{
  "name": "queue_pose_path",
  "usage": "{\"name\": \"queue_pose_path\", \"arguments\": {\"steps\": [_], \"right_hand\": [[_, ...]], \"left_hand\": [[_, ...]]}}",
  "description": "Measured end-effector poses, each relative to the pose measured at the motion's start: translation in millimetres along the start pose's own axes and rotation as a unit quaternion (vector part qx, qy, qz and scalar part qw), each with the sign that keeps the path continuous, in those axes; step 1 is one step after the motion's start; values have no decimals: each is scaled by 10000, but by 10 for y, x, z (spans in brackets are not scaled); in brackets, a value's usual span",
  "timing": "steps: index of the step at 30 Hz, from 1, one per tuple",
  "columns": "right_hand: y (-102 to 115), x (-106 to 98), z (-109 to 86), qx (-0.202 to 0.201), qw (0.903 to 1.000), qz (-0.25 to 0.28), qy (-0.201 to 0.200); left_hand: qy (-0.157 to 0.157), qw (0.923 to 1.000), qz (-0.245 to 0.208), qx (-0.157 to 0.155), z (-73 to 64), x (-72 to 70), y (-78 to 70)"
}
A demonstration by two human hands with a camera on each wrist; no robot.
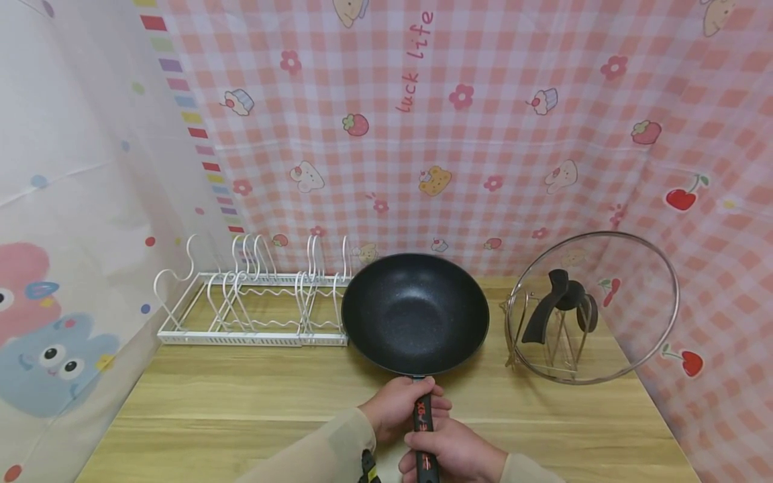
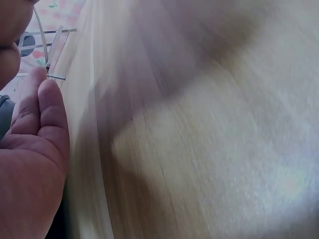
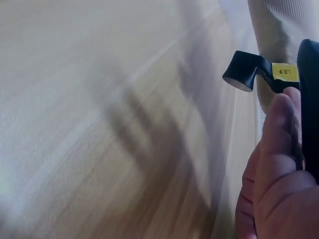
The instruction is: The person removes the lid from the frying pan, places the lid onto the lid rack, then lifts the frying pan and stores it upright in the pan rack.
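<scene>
Clasped in right grip (image 1: 455,448) and, farther up, left grip (image 1: 394,402): handle (image 1: 423,419) of black wok (image 1: 415,312). Held between dish rack (image 1: 253,338) and glass lid (image 1: 566,296).

**Person: clothing and wrist kit**

Long cream-beige fabric sleeve (image 1: 329,443) on the left arm, running down to the wrist. Fabric looks matte, lightly creased; fine parallel ribbing shows on part of it in the right wrist view. Matching cream-beige fabric right sleeve (image 1: 527,469), mostly cropped by the lower frame edge.

Left wrist carries a glossy black curved bracket (image 3: 244,72): flared, rounded end, narrow bent neck. Rectangular yellow label (image 3: 285,72) stuck on it, dark print, an L plus Chinese characters, upside down from the right wrist. Left hand (image 1: 395,406) and right hand (image 1: 457,448) both bare.
</scene>
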State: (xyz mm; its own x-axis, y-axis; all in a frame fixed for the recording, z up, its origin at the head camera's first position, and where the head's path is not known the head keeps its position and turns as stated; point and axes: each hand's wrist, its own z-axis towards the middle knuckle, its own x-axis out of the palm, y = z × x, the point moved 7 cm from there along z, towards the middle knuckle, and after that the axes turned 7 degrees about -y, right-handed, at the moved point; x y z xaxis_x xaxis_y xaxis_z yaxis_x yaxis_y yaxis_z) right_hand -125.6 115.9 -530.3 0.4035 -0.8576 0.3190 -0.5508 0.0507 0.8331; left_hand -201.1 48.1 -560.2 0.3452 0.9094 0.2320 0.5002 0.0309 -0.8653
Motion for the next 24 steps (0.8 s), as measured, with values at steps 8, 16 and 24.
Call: {"name": "queue_pose_path", "arguments": {"steps": [8,16,24], "right_hand": [[11,24,-5,-7,9996,135,234],[28,73,-4,-270,9979,303,512],[8,79,-2,-258,9978,331,504]], "left_hand": [[87,9994,-342,-72,8,39,-8],[258,9962,-830,-109,5,58,-8],[506,9912,-1172,-342,-20,84,-27]]}}
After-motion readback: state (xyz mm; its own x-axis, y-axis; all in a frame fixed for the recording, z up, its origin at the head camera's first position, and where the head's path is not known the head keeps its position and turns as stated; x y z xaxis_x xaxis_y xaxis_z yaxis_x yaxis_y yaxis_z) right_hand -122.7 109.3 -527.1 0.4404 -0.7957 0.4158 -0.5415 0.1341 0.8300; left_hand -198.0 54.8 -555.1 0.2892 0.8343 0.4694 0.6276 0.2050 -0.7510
